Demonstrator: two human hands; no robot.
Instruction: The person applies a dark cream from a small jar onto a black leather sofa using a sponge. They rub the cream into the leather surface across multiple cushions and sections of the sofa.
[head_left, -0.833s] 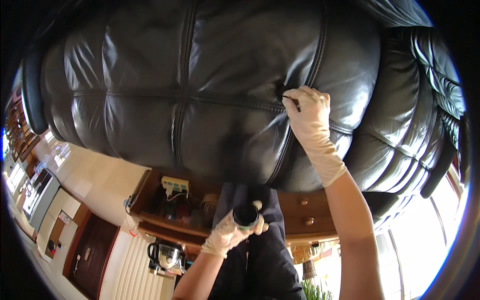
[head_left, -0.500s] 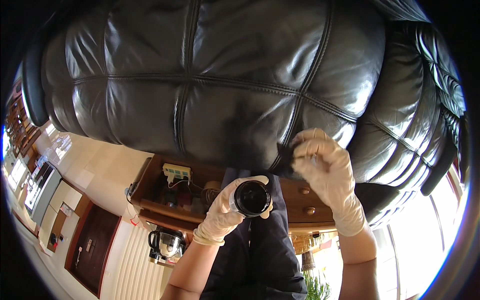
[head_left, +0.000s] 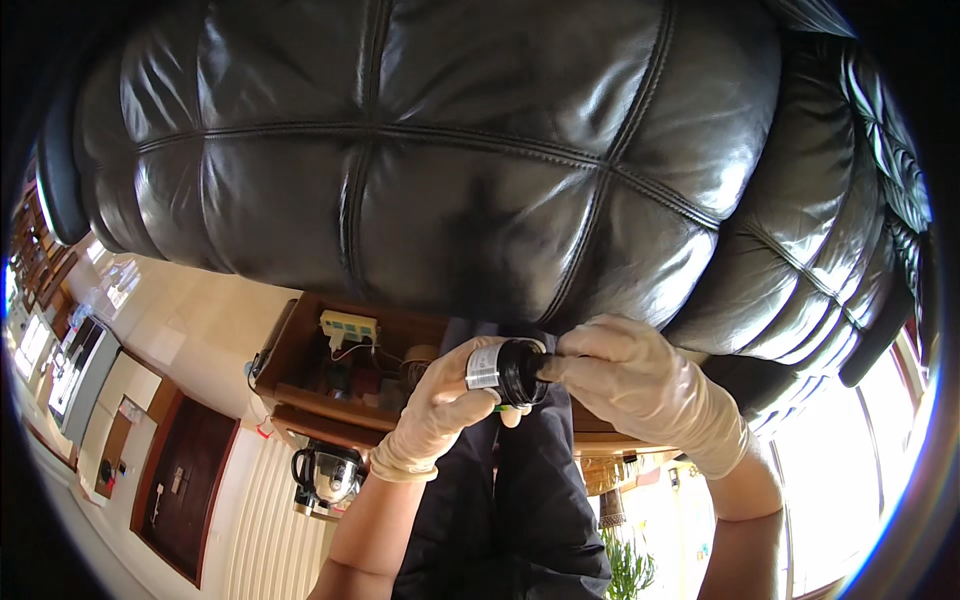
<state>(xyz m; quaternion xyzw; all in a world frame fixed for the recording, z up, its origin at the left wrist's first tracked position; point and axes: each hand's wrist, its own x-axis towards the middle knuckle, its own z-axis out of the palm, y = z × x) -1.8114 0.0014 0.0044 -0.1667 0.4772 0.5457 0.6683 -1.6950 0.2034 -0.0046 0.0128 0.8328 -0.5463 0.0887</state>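
My left hand [head_left: 440, 400], in a pale glove, is closed around a dark jar [head_left: 518, 370] with a white label, tilted so its mouth points right. My right hand [head_left: 625, 370], gloved too, has its fingers pinched together right at the jar's mouth. Between those fingertips is a small dark piece [head_left: 548, 366], perhaps cloth or sponge; most of it is hidden. Just beyond both hands spreads a black leather sofa [head_left: 270, 210] with stitched seams. A darker patch shows on its nearest panel.
Below the sofa edge stands a wooden cabinet [head_left: 285, 385] holding a pale power strip [head_left: 349, 327] with cords. A glass-and-metal kettle-like appliance [head_left: 328, 475] sits lower left. My dark trousers [head_left: 500, 500] fill the lower middle. A green plant [head_left: 628, 565] is at lower right.
My right hand has come left from beside the sofa to the jar's mouth, bringing the dark piece. The jar has tipped from facing up to facing right.
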